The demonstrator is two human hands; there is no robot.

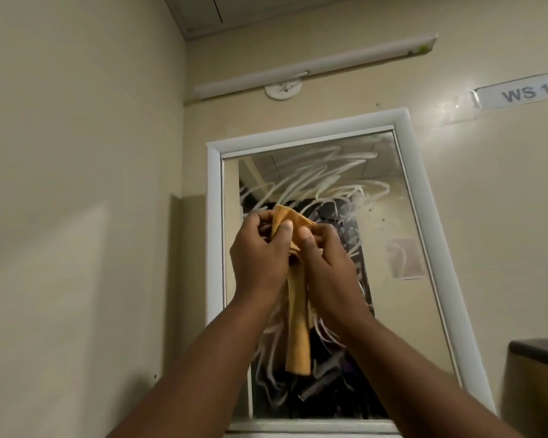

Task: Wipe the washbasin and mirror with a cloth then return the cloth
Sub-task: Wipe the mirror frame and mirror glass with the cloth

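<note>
Where the two hands met, much of the one orange cloth (296,314) was hidden — the left hand (260,248) and right hand (325,263) both pinched its bunched top, its tail hanging before the single smeared mirror (389,197). No washbasin showed — only a dark surface (538,347) corner, cut off.

Orange cloth (296,314) hangs bunched before the white-framed mirror (402,216), whose glass is streaked.
</note>
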